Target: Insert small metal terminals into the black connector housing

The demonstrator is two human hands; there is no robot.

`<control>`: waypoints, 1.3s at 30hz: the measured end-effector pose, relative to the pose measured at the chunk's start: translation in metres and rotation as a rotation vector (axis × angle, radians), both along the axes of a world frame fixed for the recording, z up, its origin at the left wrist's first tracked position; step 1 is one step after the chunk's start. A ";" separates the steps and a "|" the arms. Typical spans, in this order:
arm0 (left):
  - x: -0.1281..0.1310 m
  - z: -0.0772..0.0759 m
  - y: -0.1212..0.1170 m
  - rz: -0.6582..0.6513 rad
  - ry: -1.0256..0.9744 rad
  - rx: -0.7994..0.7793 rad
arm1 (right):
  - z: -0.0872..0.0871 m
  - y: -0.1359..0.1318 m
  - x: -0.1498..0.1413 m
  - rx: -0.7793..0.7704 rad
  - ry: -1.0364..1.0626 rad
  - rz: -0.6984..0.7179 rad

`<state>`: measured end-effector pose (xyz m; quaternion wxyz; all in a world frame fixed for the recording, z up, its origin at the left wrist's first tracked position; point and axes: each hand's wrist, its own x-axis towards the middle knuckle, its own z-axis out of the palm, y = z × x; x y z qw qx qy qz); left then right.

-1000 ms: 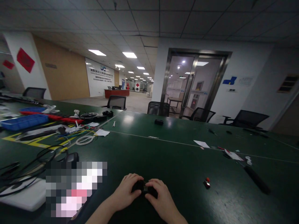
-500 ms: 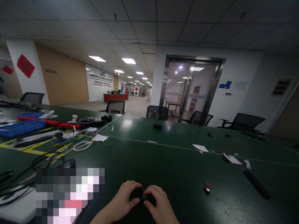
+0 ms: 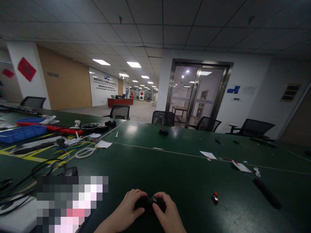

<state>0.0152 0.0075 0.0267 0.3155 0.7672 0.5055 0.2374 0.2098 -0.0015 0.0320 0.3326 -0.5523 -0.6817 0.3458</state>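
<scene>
Low in the head view, a small black object lies between my two hands, with a greyish part showing near its middle. My left hand is closed around its left end, thumb at the near side and fingers over the far side. At the right end, my right hand grips it, with the thumb and index finger close to the greyish part. Fingers cover much of the object, so its exact kind cannot be made out. Off to the right on the table sits a small red and silver piece.
The green table carries a black-handled tool and papers at right. A black block and a small wrench lie farther off. Cables, a blue tray and a pixelated patch are at left.
My right thumb has shifted up toward the middle of the black object. The left hand keeps nearly the same hold, and the view has moved very slightly.
</scene>
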 end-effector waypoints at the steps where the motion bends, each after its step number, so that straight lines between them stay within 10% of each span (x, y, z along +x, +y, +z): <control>1: 0.000 -0.001 0.000 -0.002 -0.001 0.002 | -0.001 0.001 0.000 -0.002 0.004 0.000; 39: -0.004 0.002 0.002 -0.030 0.011 -0.018 | -0.017 0.015 0.011 -0.084 0.614 -0.213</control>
